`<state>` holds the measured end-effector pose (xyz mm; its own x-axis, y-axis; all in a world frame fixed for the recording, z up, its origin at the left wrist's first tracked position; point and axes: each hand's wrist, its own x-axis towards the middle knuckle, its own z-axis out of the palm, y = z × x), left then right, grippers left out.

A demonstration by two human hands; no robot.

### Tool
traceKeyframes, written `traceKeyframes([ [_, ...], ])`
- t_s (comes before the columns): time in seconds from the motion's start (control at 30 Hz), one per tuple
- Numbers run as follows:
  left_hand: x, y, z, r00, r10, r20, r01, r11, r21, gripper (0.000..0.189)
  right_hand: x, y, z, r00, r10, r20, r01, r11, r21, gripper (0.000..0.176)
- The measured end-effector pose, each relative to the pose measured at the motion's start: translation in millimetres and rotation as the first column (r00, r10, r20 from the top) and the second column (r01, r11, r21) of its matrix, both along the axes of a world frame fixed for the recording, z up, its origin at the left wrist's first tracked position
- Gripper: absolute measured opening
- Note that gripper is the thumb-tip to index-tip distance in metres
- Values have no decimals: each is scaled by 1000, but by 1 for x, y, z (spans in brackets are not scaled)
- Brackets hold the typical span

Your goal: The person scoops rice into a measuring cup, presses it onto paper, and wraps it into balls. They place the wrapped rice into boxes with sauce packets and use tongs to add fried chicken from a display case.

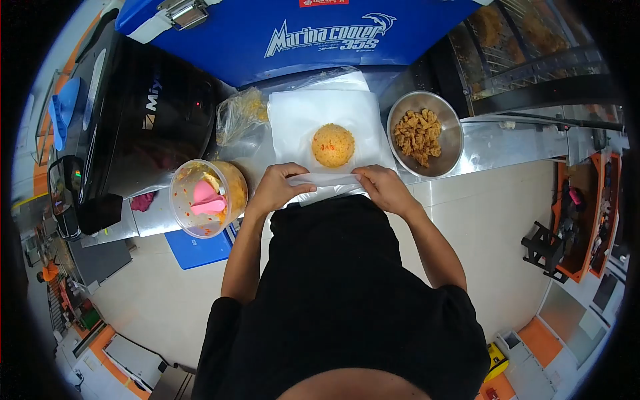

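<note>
- along the upper part of the view goes the metal counter [483,145], shiny, and the things below stand or lie on it.
- at its far side is the blue cooler [300,63], with white lettering on the front and a metal latch at the left.
- to the left there is a big black appliance [153,127], with white letters on its side.
- at the far right is a case [520,100] with a dark frame, and brown pieces of food are seen in it.
- in the middle lies the white paper [288,130], flat in its far part; its near edge is raised a little between the two hands.
- just beside the paper, on the right, is a round metal bowl [452,127].
- on the left is a clear tub [239,190], open at the top, with yellow food inside.
- behind the tub, near the paper, a clear bag [233,120] lies crumpled.
- the left hand [277,188] pinches the near edge of the paper between thumb and fingers.
- the right hand [385,189] pinches the same edge, farther to the right.
- in the bowl are brown fried bits [418,137], in a pile.
- on the paper sits the rice [333,145], a round yellow mound with red specks, just beyond the raised edge; neither hand touches it.
- in the tub rests a pink scoop [208,199].
</note>
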<state>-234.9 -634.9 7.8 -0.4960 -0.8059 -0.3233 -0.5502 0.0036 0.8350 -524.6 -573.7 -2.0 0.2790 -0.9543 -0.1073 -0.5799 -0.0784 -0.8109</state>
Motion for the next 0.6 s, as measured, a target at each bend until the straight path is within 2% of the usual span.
traceKeyframes([
  [0.03, 2, 0, -5, 995, 79, -58, -75, 995, 58, 20, -2, -2, 2, 1000, 2, -5, -2, 1000, -1, 22],
  [0.07, 4, 0, -11, 981, 160, -111, -146, 982, 118, 20, -4, -6, 5, 999, -33, 31, 29, 991, 128, 22],
  [0.1, 9, 0, -18, 980, 161, -116, -147, 982, 116, 20, -6, -9, 7, 995, -74, 63, 56, 965, 256, 23],
  [0.2, 18, 1, -29, 949, 256, -183, -222, 957, 187, 21, -12, -15, 3, 989, -88, 115, 49, 950, 310, 23],
  [0.27, 13, 6, -31, 914, 363, -179, -353, 932, 85, 22, -6, -20, 11, 996, -75, 51, 59, 963, 263, 22],
  [0.3, 9, 7, -34, 913, 365, -180, -355, 931, 86, 22, -3, -23, 13, 987, -156, 45, 142, 966, 216, 21],
  [0.33, 3, 6, -37, 888, 411, -207, -433, 898, -75, 22, 1, -26, 13, 971, -235, 43, 225, 960, 166, 20],
  [0.37, -1, 7, -40, 860, 450, -240, -500, 835, -229, 22, 4, -27, 7, 971, -234, 42, 223, 960, 169, 20],
  [0.4, -5, 6, -42, 859, 452, -240, -502, 834, -228, 22, 8, -27, -4, 967, -254, 33, 255, 967, -23, 19],
  [0.43, -9, 1, -42, 867, 443, -228, -497, 796, -346, 22, 10, -29, -11, 961, -273, 30, 273, 937, -217, 18],
  [0.47, -11, -3, -42, 875, 435, -212, -482, 747, -458, 21, 9, -30, -16, 962, -271, 30, 271, 938, -217, 18],
  [0.6, -6, -16, -49, 907, 412, -93, -390, 733, -558, 22, 8, -28, -36, 946, -323, -36, 301, 912, -278, 16],
])
